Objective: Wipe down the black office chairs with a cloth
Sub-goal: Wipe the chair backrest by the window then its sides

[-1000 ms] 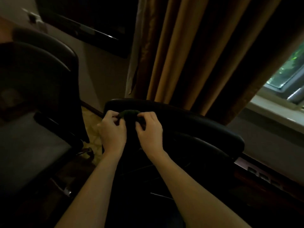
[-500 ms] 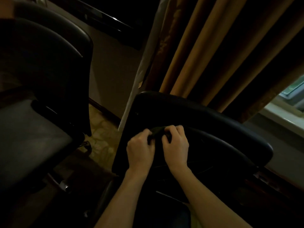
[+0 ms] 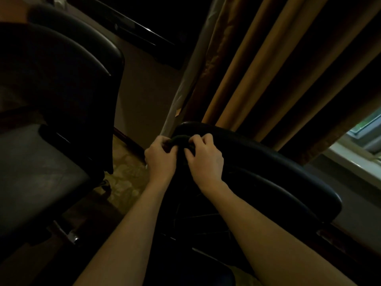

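Head view, dim room. A dark cloth (image 3: 181, 140) is shown bunched at the top edge of the backrest of the near black office chair (image 3: 268, 168), toward that edge's left end. The cloth is gripped from both sides: the left hand (image 3: 159, 159) is curled around its left part, thumb and fingers closed on the fabric, and the right hand (image 3: 205, 159) is curled over its right part, fingertips (image 3: 189, 151) pressed down into the folds. The two hands are set just beside each other, nearly touching, with both bare forearms extended up from the lower edge of the view. How much of the cloth hangs behind the backrest cannot be told — the fabric and the chair are almost the same dark tone.

A second black office chair (image 3: 68, 79) is seen at the left, its backrest upright and its grey seat pad (image 3: 37, 172) facing the viewer; it stands apart from the near chair, with patterned carpet (image 3: 125, 178) visible between them. Behind the near chair, brown-gold curtains (image 3: 278, 58) hang in heavy folds, edged at the left by a pale lining (image 3: 185, 89). A window sill (image 3: 354, 159) is visible at the right edge — daylight is seen above it.
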### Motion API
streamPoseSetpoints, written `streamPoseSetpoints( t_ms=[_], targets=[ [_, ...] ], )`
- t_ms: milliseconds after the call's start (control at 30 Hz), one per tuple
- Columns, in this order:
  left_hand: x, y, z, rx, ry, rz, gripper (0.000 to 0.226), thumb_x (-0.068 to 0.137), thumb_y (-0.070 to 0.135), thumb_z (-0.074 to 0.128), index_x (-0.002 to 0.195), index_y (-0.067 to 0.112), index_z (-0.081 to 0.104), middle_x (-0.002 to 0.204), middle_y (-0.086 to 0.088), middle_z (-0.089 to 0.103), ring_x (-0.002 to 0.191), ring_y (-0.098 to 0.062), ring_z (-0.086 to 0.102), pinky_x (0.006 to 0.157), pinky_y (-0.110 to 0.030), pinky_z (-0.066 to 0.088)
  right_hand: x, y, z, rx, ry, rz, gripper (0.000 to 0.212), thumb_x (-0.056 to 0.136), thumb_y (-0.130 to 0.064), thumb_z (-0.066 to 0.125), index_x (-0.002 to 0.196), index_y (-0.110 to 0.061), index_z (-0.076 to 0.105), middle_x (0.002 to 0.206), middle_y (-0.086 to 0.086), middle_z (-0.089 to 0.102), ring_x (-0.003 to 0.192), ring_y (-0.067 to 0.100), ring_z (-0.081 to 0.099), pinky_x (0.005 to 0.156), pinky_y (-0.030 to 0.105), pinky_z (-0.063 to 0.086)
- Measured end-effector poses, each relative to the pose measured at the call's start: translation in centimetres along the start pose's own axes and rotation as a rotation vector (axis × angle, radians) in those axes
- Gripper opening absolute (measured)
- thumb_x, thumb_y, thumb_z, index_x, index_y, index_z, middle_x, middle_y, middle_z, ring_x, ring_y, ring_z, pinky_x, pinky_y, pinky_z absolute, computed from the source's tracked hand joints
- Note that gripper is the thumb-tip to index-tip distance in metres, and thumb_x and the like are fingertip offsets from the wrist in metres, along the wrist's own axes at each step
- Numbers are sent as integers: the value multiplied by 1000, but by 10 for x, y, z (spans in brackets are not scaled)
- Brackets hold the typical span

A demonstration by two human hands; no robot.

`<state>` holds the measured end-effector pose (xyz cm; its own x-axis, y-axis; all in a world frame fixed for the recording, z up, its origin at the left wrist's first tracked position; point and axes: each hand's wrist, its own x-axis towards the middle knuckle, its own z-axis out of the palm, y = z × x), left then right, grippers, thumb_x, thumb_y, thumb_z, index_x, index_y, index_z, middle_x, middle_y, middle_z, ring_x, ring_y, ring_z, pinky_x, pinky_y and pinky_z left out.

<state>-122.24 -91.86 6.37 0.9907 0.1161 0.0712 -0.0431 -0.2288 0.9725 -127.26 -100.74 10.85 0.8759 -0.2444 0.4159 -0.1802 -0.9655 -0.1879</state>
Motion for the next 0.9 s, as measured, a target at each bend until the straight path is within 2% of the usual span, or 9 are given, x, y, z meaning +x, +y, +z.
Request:
streamPoseSetpoints(
  t_ms=[100, 167, 300, 433, 533, 633, 700, 800, 900],
  targets=[
    [0, -11, 8, -74, 45, 1, 10, 87, 12, 65, 88, 20, 59, 84, 3, 63, 81, -16, 61, 72, -31, 52, -4, 4, 14, -46, 61, -61, 15, 94, -29, 58, 104, -19, 62, 105, 2, 50, 86, 17, 55, 57, 27, 46],
    [-2, -13, 12, -91, 74, 33, 11, 86, 10, 65, 88, 18, 58, 81, 5, 61, 77, -13, 60, 67, -25, 50, -8, 8, 21, -64, 105, -111, 11, 91, -24, 62, 98, -17, 65, 101, 4, 53, 84, 19, 57, 52, 26, 47],
    [-9, -15, 17, -39, 96, 157, 15, 86, 8, 66, 89, 15, 53, 76, 8, 57, 69, -9, 57, 58, -13, 41, -14, 14, 28, -44, 120, -131, 13, 85, -18, 68, 98, -15, 65, 100, 5, 57, 83, 20, 59, 52, 27, 50],
    [-15, -26, 14, 88, 3, 262, 27, 82, 2, 68, 85, 20, 48, 74, 10, 52, 68, -10, 54, 57, -12, 35, -35, 22, 35, 2, 67, -82, 17, 82, -17, 70, 97, -14, 64, 99, 4, 58, 82, 18, 62, 54, 27, 52],
    [-36, -53, 10, 153, -91, 192, 31, 78, -2, 69, 83, 22, 48, 72, 13, 52, 69, -17, 59, 58, -16, 34, -60, 32, 44, 29, -44, -53, 15, 84, -18, 69, 97, -15, 63, 97, 2, 56, 78, 18, 62, 53, 28, 52],
    [-38, -51, 4, 184, -134, 174, 31, 80, 3, 70, 81, 25, 49, 71, 18, 50, 65, 2, 54, 54, -10, 37, -67, 33, 39, 124, -57, 8, 13, 90, -19, 63, 102, -15, 63, 99, -1, 53, 76, 15, 59, 60, 27, 52],
    [-26, -28, -2, 185, -140, 246, 28, 80, 9, 71, 81, 28, 50, 75, 17, 50, 67, 6, 50, 57, -7, 37, -58, 30, 20, 249, 32, 86, 13, 92, -18, 62, 104, -16, 64, 100, -3, 54, 76, 7, 55, 65, 13, 46],
    [-9, 11, -6, 197, -130, 365, 21, 81, 20, 70, 82, 30, 52, 86, 12, 46, 73, -1, 46, 62, -10, 33, -33, 30, -9, 328, 219, 153, 12, 91, -17, 64, 103, -16, 65, 99, -5, 55, 76, 0, 49, 64, 4, 38],
    [-3, 38, 6, 288, -177, 323, 12, 84, 29, 68, 87, 28, 55, 86, 11, 51, 77, -9, 51, 62, -22, 38, -14, 40, -14, 286, 183, 174, 16, 93, -22, 62, 108, -17, 63, 102, -3, 53, 74, 4, 50, 62, 10, 40]
  ],
)
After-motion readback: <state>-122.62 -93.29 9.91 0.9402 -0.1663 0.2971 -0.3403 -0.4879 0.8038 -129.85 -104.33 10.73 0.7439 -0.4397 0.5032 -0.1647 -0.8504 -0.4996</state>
